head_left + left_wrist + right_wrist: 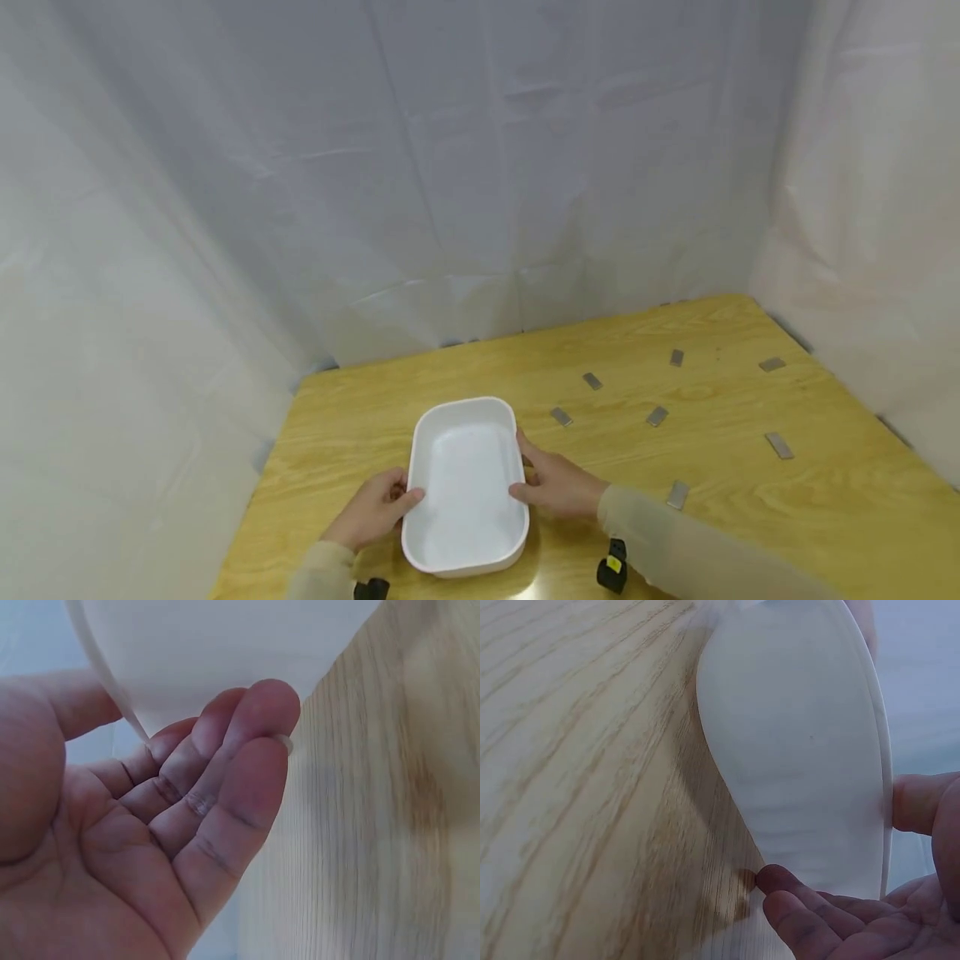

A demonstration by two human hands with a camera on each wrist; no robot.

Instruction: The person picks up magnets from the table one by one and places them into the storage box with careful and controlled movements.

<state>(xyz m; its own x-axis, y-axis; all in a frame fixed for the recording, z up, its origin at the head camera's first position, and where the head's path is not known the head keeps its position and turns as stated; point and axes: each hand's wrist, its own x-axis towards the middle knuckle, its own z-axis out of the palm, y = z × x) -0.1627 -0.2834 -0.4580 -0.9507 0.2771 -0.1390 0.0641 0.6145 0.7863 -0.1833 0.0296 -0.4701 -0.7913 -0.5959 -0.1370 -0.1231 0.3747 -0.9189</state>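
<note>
A white rectangular basin with rounded corners (468, 492) stands at the near middle of the wooden table, and nothing lies inside it. My left hand (375, 508) grips its left side, thumb over the rim and fingers against the outer wall. On the opposite side my right hand (558, 483) holds the rim the same way. In the left wrist view the curled fingers (247, 765) touch the outside of the basin wall (202, 652). The right wrist view shows the thumb at the rim and fingertips (780, 889) low by the outer wall (795, 750).
Several small grey rectangular plates, one of them a near plate (677, 494), lie scattered over the right half of the wooden table (337, 433). Pale sheeting (487, 167) hangs behind the table and along both sides.
</note>
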